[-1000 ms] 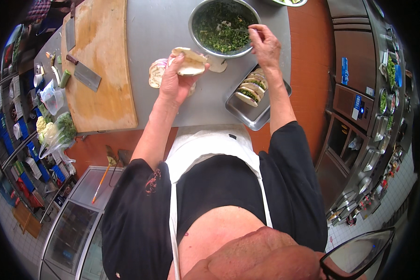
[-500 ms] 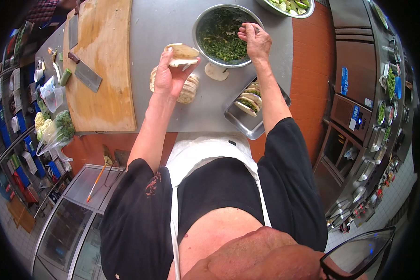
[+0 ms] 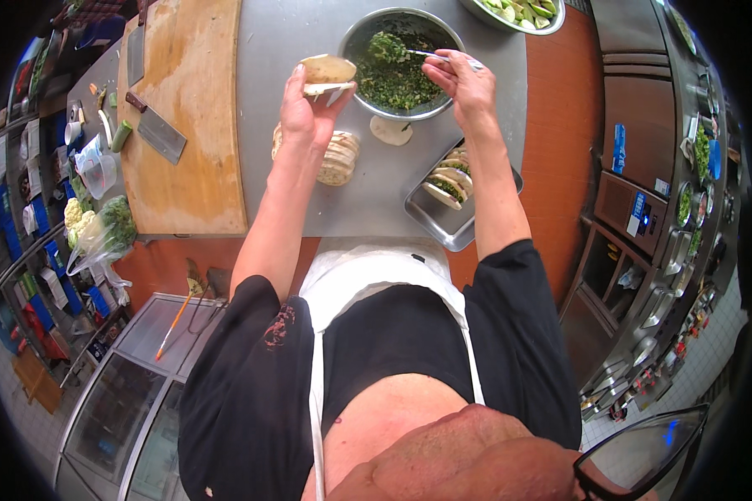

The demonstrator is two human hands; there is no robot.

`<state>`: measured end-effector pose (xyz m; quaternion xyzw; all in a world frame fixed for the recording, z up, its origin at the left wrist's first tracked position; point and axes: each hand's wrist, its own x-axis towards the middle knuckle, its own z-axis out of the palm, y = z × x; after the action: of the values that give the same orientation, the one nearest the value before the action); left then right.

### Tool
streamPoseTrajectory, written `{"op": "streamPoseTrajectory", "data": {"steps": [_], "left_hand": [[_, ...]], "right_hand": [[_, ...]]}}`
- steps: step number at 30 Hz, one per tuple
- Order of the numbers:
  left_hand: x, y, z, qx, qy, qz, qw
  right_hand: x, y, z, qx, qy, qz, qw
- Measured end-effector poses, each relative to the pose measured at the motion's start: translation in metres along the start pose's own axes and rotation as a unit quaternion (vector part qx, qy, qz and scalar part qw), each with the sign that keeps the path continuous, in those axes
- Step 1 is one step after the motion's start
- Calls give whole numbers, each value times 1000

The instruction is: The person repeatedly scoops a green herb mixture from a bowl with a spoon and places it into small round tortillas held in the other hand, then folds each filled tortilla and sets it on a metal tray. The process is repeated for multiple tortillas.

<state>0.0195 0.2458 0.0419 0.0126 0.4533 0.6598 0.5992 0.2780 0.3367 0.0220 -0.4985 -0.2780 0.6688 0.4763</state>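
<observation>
Here I see the left hand [image 3: 305, 108] raised over the steel table [image 3: 284, 42], its fingers curled around a split flat bun [image 3: 326, 71], which it holds just at the left rim of the metal bowl [image 3: 403, 63] of chopped greens. The right hand [image 3: 464, 79] is over the right side of this bowl; its fingers are pinched closed on a thin utensil [image 3: 439, 57], whose tip is in the greens. Below the left hand, a stack of buns [image 3: 338, 159] lies on the table. To the right, nearer to me, a small metal tray [image 3: 455, 230] keeps several filled buns. On the left is a wooden board [image 3: 192, 117] with a cleaver [image 3: 157, 129].
</observation>
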Motion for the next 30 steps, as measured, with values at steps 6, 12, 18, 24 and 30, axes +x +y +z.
{"op": "streamPoseTrajectory", "data": {"steps": [6, 12, 18, 24, 30], "left_hand": [[13, -19, 20, -38, 5, -37, 999], [11, -28, 33, -61, -77, -44, 994], [9, -24, 30, -47, -71, -57, 995], [-5, -9, 14, -53, -42, -31, 997], [-13, -4, -3, -31, -26, -18, 999]], "right_hand": [[-74, -61, 17, -22, -24, -110, 993], [-115, -42, 43, -209, -103, -317, 919], [-103, -35, 21, -219, -18, -268, 938], [-32, -8, 1, -354, 37, -124, 926], [-11, 38, 14, -255, 13, -35, 966]]}}
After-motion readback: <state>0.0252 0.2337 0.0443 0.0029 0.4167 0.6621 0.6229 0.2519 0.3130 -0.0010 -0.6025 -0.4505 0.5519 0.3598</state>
